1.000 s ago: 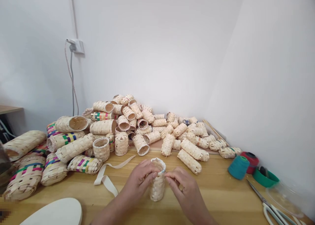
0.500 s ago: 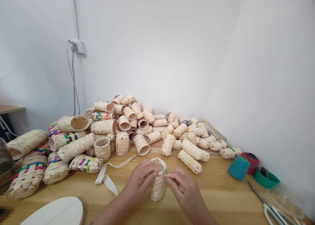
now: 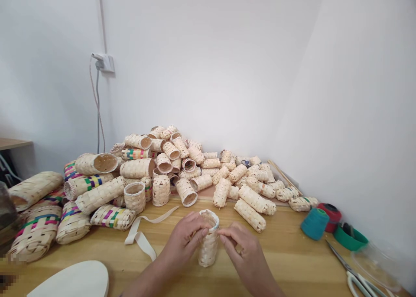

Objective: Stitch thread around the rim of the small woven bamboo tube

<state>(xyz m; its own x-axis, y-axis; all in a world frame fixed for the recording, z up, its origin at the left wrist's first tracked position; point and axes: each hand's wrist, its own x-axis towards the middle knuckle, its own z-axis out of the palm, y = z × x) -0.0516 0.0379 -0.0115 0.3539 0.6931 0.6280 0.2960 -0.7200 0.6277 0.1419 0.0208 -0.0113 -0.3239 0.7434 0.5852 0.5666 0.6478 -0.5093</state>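
A small woven basket (image 3: 208, 248), a pale cylinder of flat strips, stands upright on the wooden table with its open top up. White edging and a bit of blue-green thread run round its rim (image 3: 212, 217). My left hand (image 3: 186, 238) closes on the rim from the left, thumb and fingers pinching it. On the other side my right hand (image 3: 242, 247) has thumb and forefinger pressed together close beside the rim. Whatever lies between those fingertips is too small to make out. A cream fabric strip (image 3: 144, 243) curls on the table left of my left hand.
Woven baskets (image 3: 138, 167) are heaped along the wall, some with coloured bands. To the right are a teal thread cone (image 3: 314, 223), a red cone (image 3: 332, 215), a green bowl (image 3: 352, 240), scissors (image 3: 354, 275) and a clear plastic lid (image 3: 377, 262). A white board (image 3: 74, 282) lies front left.
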